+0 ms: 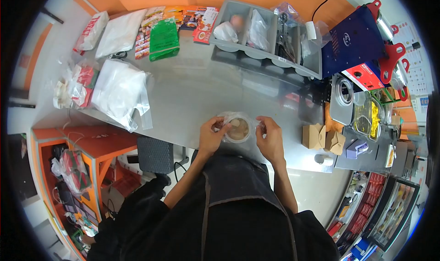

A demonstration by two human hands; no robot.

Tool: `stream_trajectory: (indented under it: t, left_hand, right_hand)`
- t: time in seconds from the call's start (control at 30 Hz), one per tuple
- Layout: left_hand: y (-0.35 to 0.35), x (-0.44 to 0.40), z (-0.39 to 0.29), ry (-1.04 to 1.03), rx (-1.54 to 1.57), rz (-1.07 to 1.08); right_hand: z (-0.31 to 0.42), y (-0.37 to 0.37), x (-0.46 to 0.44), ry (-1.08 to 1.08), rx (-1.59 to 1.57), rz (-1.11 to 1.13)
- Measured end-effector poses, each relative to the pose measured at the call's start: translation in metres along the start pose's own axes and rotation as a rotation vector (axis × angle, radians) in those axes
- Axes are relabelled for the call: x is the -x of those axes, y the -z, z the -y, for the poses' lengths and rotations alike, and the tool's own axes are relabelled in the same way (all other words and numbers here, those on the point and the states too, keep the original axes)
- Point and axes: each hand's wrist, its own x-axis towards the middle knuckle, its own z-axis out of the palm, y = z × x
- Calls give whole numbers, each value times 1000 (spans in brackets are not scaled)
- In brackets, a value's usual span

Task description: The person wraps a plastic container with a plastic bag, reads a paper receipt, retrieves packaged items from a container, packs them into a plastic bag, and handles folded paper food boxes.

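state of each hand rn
Left hand: fingers curled at the round container's left edge; grip can't be told.
Right hand: fingers curled right of the container; can't tell if holding anything.

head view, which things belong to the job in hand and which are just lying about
Likely in the job:
round container, between left hand and right hand
clear plastic at its rim

Apparently just lying about:
green packet
grey divided tray
brown boxes

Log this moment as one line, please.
Left hand: at left side of bowl | right hand: at its right side, contact unclear | grey tray: farther back on table
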Motion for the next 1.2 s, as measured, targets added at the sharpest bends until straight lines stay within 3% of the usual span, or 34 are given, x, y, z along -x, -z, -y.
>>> stream_trajectory:
  t: [0.1, 0.27, 0.4, 0.73, 0.87, 0.93, 1.03, 1.17, 1.2]
  left_hand:
    - [0, 0, -3, 45, 25, -38]
    - [-2, 1, -16, -159, -17, -134]
    - [1, 7, -38, -183, -30, -102]
    - [-2, 18, -75, 14, 220, 56]
    - [-4, 20, -73, 103, 339, 163]
    - [-7, 22, -79, 121, 351, 153]
    - [-13, 28, -79, 133, 389, 148]
    - [-29, 45, -81, 94, 496, 183]
    - [-31, 48, -75, -32, 359, 240]
  right_hand:
    - [12, 11, 4, 74, 139, 7]
    - [27, 24, 6, 60, 202, 84]
    - [39, 37, 7, 20, 323, 209]
    - [46, 39, 2, -7, 609, 343]
    - [55, 34, 7, 233, 569, 141]
    - [55, 18, 9, 339, 306, 340]
    - [39, 0, 7, 318, 205, 494]
    - [16, -18, -1, 304, 229, 442]
    - [1, -26, 1, 326, 213, 391]
